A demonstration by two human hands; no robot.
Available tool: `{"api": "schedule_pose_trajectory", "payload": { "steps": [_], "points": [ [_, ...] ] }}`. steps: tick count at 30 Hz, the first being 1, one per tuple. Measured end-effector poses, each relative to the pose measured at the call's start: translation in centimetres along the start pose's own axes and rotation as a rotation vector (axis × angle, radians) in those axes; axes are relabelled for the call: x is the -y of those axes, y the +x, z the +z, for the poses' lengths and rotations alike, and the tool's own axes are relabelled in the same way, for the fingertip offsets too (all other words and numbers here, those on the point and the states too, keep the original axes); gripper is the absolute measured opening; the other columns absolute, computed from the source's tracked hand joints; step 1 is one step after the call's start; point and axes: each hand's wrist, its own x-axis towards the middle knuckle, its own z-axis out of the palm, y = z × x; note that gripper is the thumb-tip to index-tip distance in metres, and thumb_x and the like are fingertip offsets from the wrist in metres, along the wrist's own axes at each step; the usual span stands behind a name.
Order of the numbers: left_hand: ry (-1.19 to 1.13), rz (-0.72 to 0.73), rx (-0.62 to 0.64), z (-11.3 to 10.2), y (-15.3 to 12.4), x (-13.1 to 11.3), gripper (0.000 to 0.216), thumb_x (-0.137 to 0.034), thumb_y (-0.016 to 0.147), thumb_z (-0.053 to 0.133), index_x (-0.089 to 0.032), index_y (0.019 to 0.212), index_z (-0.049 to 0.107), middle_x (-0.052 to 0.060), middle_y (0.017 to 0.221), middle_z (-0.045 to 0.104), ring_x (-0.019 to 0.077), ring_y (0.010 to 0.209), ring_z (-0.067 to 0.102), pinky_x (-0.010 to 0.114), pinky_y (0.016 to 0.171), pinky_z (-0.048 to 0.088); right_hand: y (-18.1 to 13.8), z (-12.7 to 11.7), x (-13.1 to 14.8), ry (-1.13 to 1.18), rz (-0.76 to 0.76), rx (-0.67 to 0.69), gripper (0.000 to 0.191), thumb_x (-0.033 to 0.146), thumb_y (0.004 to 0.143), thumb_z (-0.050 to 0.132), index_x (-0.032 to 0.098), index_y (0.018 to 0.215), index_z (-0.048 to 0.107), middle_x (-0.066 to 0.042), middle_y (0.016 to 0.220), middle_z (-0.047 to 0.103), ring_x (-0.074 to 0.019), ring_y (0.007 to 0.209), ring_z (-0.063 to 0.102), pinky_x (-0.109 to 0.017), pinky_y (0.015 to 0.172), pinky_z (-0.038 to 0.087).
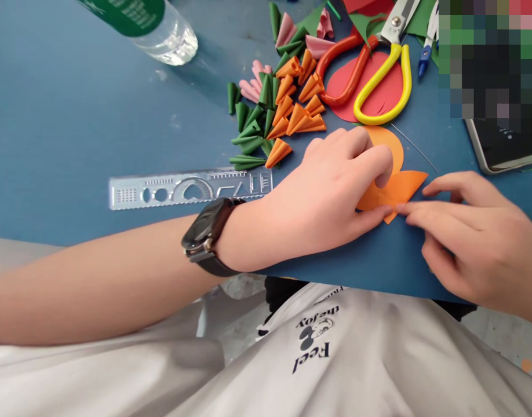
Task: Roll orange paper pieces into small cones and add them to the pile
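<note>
My left hand (331,191), with a dark watch on its wrist, presses its fingers onto an orange paper piece (396,188) on the blue table (75,127). The paper is partly folded into a pointed flap. My right hand (461,237) pinches the lower edge of the same orange paper between thumb and forefinger. An orange paper round (390,145) shows just behind my left fingers.
A pile of small orange, green and pink paper cones (283,98) lies behind my left hand. Scissors with red and yellow handles (370,75) rest on a red paper disc. A metal ruler (188,188), a water bottle (157,26) and a phone (505,147) are also on the table.
</note>
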Motion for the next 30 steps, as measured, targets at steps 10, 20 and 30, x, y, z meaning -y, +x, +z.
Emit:
{"api": "schedule_pose_trajectory", "payload": {
  "steps": [10,20,30],
  "points": [
    [-0.020,-0.019,0.003,0.1,0.1,-0.1,0.020,-0.032,0.095,0.073,-0.023,0.106,0.059,0.012,0.114,0.067,0.0330,0.104,0.062,0.046,0.086,0.047,-0.5,-0.3,-0.2,-0.256,0.025,-0.058,0.024,0.009,0.096,0.071,0.010,0.120,0.076,-0.018,0.113,0.086,-0.0439,0.110,0.080,-0.056,0.084,0.062],
    [-0.037,-0.037,0.019,0.1,0.2,-0.2,0.017,-0.029,0.095,0.070,-0.022,0.108,0.061,0.013,0.116,0.067,0.0334,0.104,0.061,0.050,0.091,0.048,-0.3,0.8,0.8,-0.066,0.078,-0.034,0.022,0.008,0.104,0.060,0.010,0.123,0.070,-0.015,0.095,0.083,-0.0400,0.112,0.081,-0.054,0.087,0.068],
    [-0.096,-0.081,0.069,0.0,0.5,0.0,0.025,-0.032,0.092,0.078,-0.022,0.105,0.060,0.011,0.121,0.068,0.0335,0.112,0.062,0.046,0.093,0.043,-0.3,-0.4,-1.2,-0.190,0.148,-0.108,0.029,0.004,0.097,0.063,0.026,0.115,0.064,-0.007,0.087,0.080,-0.0319,0.088,0.076,-0.045,0.073,0.064]
  ]
}}
